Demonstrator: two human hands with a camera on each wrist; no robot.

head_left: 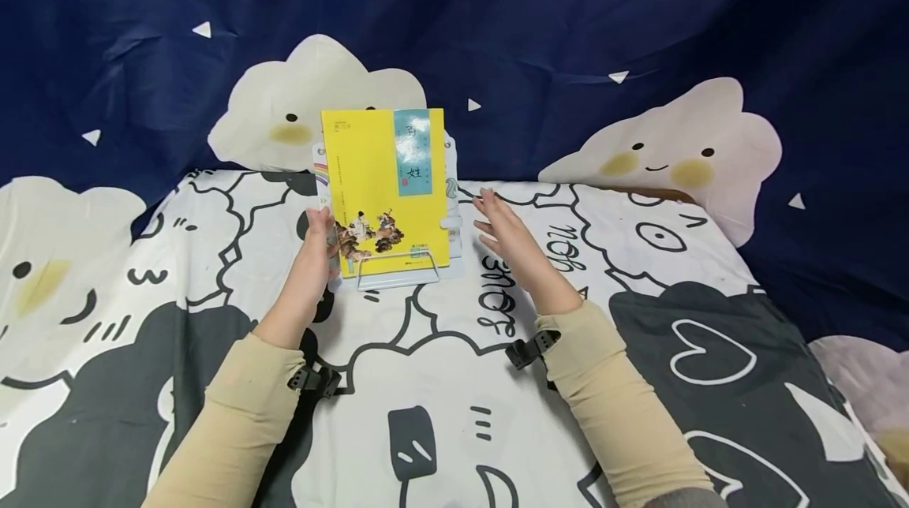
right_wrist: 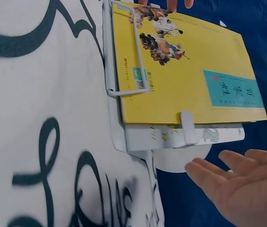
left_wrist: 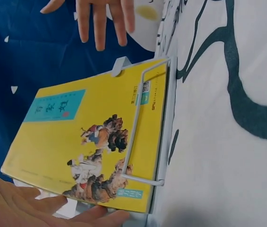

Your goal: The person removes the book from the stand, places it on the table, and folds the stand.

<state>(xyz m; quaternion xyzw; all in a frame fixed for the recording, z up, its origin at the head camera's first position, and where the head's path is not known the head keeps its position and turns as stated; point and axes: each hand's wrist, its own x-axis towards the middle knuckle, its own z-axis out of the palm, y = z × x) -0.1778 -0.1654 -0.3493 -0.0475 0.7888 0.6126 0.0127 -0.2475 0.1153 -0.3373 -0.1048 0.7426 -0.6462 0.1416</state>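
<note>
Head: yellow book (head_left: 369, 177) front-on, long axis near-upright

Mid-frame in my head view, the book (head_left: 372, 177) has a smooth, glossy paper cover; its stand (right_wrist: 188, 128) looks like smooth plastic. My sleeves (head_left: 241, 405) are matt cloth, and the backdrop (head_left: 568, 3) across the top is creased, faintly shiny fabric.

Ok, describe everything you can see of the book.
The book is closed, leaning back on a pale stand. Its yellow cover looks like glossy card, with a blue panel upper right and painted figures below. A wire bar crosses its lower front; a clip overlaps its right edge. The left hand is at its left edge, apparently touching.
</note>
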